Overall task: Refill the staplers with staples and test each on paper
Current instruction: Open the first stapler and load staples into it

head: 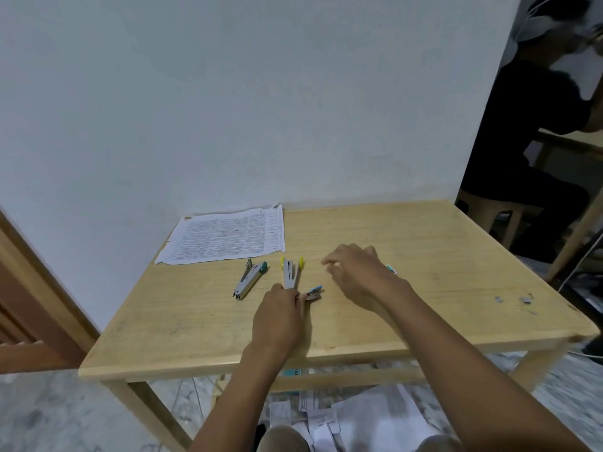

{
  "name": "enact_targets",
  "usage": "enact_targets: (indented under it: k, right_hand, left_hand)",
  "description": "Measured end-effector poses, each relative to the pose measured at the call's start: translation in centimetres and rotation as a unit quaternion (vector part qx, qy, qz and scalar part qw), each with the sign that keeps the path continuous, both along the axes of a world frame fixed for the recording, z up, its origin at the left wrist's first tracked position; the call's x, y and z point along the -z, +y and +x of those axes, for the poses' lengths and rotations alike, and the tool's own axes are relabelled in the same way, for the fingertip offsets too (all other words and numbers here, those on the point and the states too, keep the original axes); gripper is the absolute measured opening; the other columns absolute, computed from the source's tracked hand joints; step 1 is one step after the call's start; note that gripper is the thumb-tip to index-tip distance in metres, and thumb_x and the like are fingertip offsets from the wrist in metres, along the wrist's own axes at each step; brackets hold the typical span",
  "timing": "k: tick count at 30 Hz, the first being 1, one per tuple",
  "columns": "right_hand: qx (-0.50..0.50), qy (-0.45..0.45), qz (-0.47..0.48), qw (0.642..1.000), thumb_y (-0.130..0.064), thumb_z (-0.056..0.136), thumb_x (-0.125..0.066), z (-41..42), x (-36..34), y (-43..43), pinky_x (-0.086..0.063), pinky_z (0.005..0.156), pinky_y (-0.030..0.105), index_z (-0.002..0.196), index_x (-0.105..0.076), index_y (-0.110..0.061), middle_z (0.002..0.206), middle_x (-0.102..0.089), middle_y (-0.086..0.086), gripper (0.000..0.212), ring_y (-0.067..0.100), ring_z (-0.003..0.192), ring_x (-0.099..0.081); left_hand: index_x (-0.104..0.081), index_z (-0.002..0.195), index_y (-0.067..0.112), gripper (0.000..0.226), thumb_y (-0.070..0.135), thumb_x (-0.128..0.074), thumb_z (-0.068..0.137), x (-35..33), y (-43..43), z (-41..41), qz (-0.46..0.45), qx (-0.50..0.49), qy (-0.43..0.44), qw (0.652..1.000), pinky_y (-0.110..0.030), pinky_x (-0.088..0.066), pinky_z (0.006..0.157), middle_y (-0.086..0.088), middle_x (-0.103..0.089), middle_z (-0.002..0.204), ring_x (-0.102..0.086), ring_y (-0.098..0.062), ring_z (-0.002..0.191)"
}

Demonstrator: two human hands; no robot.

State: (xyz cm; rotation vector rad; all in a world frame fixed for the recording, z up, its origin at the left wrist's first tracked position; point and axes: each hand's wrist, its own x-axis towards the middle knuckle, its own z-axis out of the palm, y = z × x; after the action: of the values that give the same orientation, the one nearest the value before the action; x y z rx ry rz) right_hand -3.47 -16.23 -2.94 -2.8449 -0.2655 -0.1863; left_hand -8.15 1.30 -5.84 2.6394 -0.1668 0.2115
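Green stapler and yellow stapler lie hinged open on the worktop by the printed paper, seemingly awaiting staples and testing; left hand touches the blue stapler, grip unclear; right hand hovers relaxed, empty.

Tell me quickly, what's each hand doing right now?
Left hand: pinches the blue stapler at its end.
Right hand: loosely curled above the table; hold cannot be told.

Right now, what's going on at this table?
A person is working on three small staplers on a wooden table. The green stapler and yellow stapler lie flipped open near a printed sheet. The left hand sits at the yellow one's near end, its fingers against the blue stapler; a grip is unclear. The right hand hovers loosely beside, holding nothing visible. Loose staples lie far right.
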Motion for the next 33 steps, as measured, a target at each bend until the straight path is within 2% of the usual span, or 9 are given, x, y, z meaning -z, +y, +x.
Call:
enact_targets:
  k: [3,8,10,13,18,22,26,30,33]
  right_hand:
    - [0.050,-0.031,0.068,0.996,-0.038,0.099,-0.049,-0.7,-2.1,-2.9,-0.022,0.099,0.037,0.124,-0.061,-0.036,0.131,-0.056,-0.008,0.028,0.015,0.127,-0.044]
    - [0.121,0.130,0.050,0.983,-0.060,0.076,-0.068,-2.4,-1.9,-10.0,-0.025,0.090,0.037,0.131,-0.052,-0.046,0.135,-0.054,-0.014,0.059,0.019,0.128,-0.044]
    - [0.132,0.147,0.071,0.978,-0.063,0.071,-0.067,-1.9,-0.1,-10.8,-0.030,0.085,0.038,0.129,-0.053,-0.049,0.131,-0.058,-0.014,0.061,0.022,0.124,-0.044]
    - [0.107,0.107,0.078,0.986,-0.059,0.079,-0.065,-1.5,0.8,-10.2,-0.030,0.085,0.037,0.125,-0.058,-0.044,0.125,-0.060,-0.015,0.048,0.022,0.120,-0.046]
    - [0.081,0.049,0.089,0.992,-0.048,0.085,-0.067,-2.2,-0.3,-9.7,-0.026,0.098,0.037,0.116,-0.062,-0.039,0.120,-0.056,-0.015,0.033,0.014,0.118,-0.046]
    - [0.077,0.015,0.107,0.991,-0.051,0.085,-0.066,-3.6,-1.1,-9.7,-0.023,0.095,0.032,0.120,-0.061,-0.038,0.117,-0.055,-0.016,0.038,0.010,0.115,-0.049]
    - [0.050,0.038,0.143,0.988,-0.064,0.077,-0.063,-6.6,0.1,-8.6,-0.031,0.096,0.034,0.123,-0.059,-0.042,0.117,-0.054,-0.020,0.051,0.014,0.114,-0.049]
    - [0.013,0.046,0.139,0.989,-0.046,0.085,-0.069,-8.4,2.2,-6.7,-0.031,0.103,0.036,0.123,-0.063,-0.034,0.123,-0.057,-0.010,0.040,0.011,0.117,-0.051]
    - [0.010,0.046,0.170,0.984,-0.043,0.088,-0.067,-8.8,3.3,-6.4,-0.038,0.103,0.038,0.126,-0.064,-0.031,0.114,-0.058,-0.011,0.040,0.012,0.113,-0.052]
  left_hand:
    - [-0.067,0.104,0.012,0.038,0.036,-0.038,0.104,0.3,0.4,0.1,0.013,0.004,-0.023,1.000,-0.033,-0.046,0.070,-0.001,-0.045,0.092,-0.050,-0.021,0.087]
    - [-0.068,0.102,0.011,0.038,0.034,-0.038,0.104,0.4,-0.8,0.5,0.032,0.028,-0.056,0.997,-0.033,-0.045,0.071,-0.001,-0.044,0.088,-0.049,-0.021,0.083]
    - [-0.069,0.101,0.010,0.038,0.033,-0.039,0.104,0.3,-0.6,0.8,0.042,0.026,-0.067,0.997,-0.034,-0.044,0.072,0.000,-0.044,0.086,-0.050,-0.021,0.081]
    - [-0.068,0.104,0.013,0.034,0.033,-0.040,0.104,0.4,0.0,1.1,0.051,0.019,-0.084,0.995,-0.033,-0.042,0.071,0.002,-0.044,0.085,-0.050,-0.021,0.081]
    - [-0.068,0.106,0.017,0.030,0.033,-0.043,0.102,0.7,0.1,1.5,0.055,0.011,-0.109,0.992,-0.032,-0.036,0.070,0.003,-0.049,0.085,-0.051,-0.019,0.080]
    - [-0.071,0.105,0.016,0.029,0.034,-0.049,0.099,0.4,0.1,1.6,0.019,0.001,-0.123,0.992,-0.037,-0.045,0.074,-0.002,-0.060,0.089,-0.057,-0.023,0.084]
    - [-0.072,0.102,0.016,0.025,0.037,-0.060,0.094,-0.3,-1.8,-0.8,-0.097,0.062,-0.190,0.975,-0.032,-0.046,0.074,0.001,-0.063,0.091,-0.055,-0.016,0.086]
    - [-0.063,0.124,0.019,0.043,0.047,-0.056,0.093,0.3,-4.7,-3.0,-0.137,0.188,-0.109,0.966,-0.018,-0.037,0.080,0.010,-0.049,0.093,-0.045,-0.004,0.091]
    - [-0.052,0.137,0.019,0.057,0.053,-0.054,0.091,1.3,-5.3,-2.5,-0.108,0.213,-0.036,0.970,-0.029,-0.044,0.088,0.010,-0.047,0.100,-0.048,-0.011,0.099]
